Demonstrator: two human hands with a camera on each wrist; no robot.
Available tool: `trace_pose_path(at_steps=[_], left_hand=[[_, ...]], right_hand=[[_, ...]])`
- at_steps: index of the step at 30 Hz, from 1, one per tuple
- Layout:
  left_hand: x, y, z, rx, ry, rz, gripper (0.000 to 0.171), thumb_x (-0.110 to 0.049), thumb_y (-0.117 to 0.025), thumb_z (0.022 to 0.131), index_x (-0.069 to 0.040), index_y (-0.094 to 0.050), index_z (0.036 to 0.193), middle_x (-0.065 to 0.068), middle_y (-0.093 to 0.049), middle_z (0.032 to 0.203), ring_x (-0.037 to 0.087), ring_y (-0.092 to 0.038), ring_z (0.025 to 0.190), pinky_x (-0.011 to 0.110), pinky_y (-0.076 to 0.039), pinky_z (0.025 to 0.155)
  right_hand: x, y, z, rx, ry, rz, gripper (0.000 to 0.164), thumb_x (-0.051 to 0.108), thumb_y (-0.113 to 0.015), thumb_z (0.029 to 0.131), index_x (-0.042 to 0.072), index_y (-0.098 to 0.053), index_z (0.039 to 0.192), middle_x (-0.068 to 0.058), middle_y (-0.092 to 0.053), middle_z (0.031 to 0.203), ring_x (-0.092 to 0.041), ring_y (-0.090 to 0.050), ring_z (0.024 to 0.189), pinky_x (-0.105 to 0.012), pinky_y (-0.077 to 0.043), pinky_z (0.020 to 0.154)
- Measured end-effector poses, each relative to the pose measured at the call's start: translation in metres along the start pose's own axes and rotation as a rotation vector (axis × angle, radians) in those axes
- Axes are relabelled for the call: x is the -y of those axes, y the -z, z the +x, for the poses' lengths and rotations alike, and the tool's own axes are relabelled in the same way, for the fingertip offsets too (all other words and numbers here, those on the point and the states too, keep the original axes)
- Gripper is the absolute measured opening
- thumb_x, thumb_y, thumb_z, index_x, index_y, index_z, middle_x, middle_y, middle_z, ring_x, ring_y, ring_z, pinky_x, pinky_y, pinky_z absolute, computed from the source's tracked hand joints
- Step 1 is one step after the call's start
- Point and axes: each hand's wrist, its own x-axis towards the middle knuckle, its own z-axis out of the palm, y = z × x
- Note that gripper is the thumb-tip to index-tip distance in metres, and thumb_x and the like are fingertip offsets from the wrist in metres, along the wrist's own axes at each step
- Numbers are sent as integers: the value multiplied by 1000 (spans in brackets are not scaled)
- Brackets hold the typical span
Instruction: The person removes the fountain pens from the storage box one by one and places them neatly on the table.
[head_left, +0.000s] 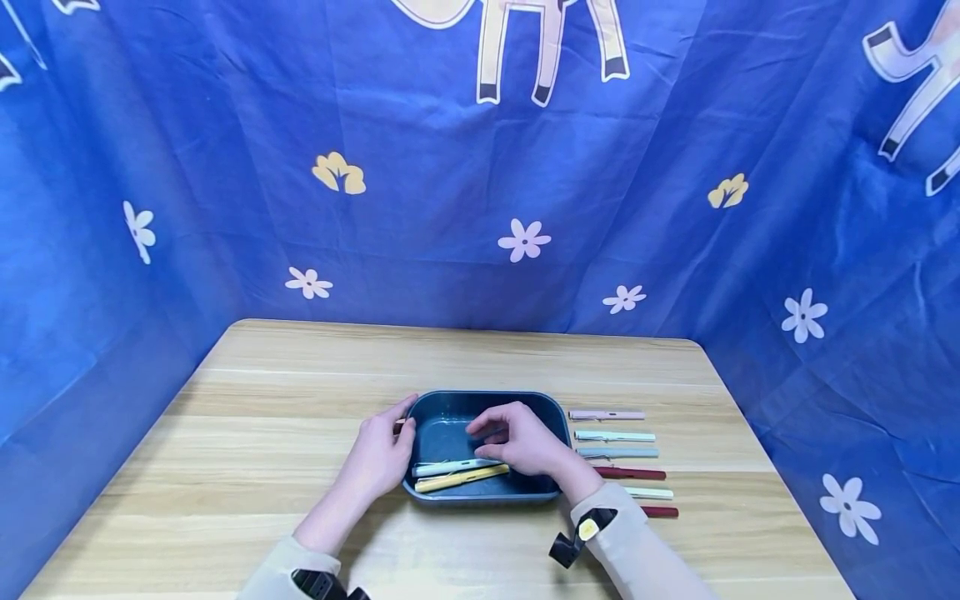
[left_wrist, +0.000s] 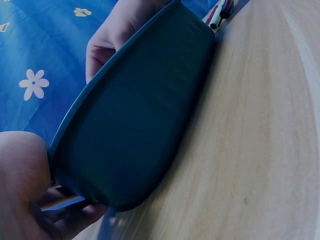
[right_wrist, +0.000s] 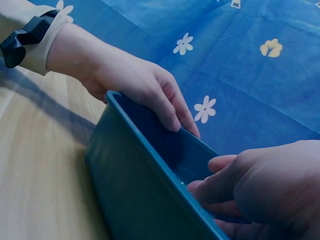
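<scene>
A dark teal rectangular box (head_left: pixel 487 498) stands on the table. My left hand (head_left: pixel 382 450) grips its left end, thumb over the rim and fingers along the outer wall, as the left wrist view also shows of the box (left_wrist: pixel 130 105). Inside, a light blue pen (head_left: pixel 450 467) and a yellow pen (head_left: pixel 461 478) lie side by side near the front wall. My right hand (head_left: pixel 521 437) reaches into the box from the right, fingers loosely bent, thumb and forefinger apart. Its thumb tip is right by the light blue pen's right end. The right wrist view hides the pens behind the box wall.
Right of the box lie several pens in a column: a lilac pen (head_left: pixel 606 415), a pale mint pen (head_left: pixel 615 436), a blue-grey pen (head_left: pixel 622 452), a dark red pen (head_left: pixel 633 473) and others below. Blue patterned cloth (head_left: pixel 450 275) surrounds the wooden table (head_left: pixel 300 400).
</scene>
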Motion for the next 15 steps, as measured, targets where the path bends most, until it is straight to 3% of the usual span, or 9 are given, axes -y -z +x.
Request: trace_pose_path(at_steps=[7, 15], left_hand=[[1, 0, 0, 2, 5, -6, 46, -10, -54, 108, 2, -55, 152, 28, -63, 140, 35, -70, 118, 51, -56, 101], [0, 0, 0, 0, 8, 1, 46, -10, -54, 108, 2, -55, 152, 28, -63, 139, 35, -70, 118, 52, -55, 102]], right_hand=[[-4, -3, 1, 41, -16, -81, 30, -8, -81, 87, -1, -76, 116, -11, -76, 112, -24, -73, 104, -30, -61, 89], [-3, -4, 0, 40, -66, -207, 29, -1, -84, 87, 8, -78, 115, 0, -76, 110, -11, -70, 102, -26, -57, 90]])
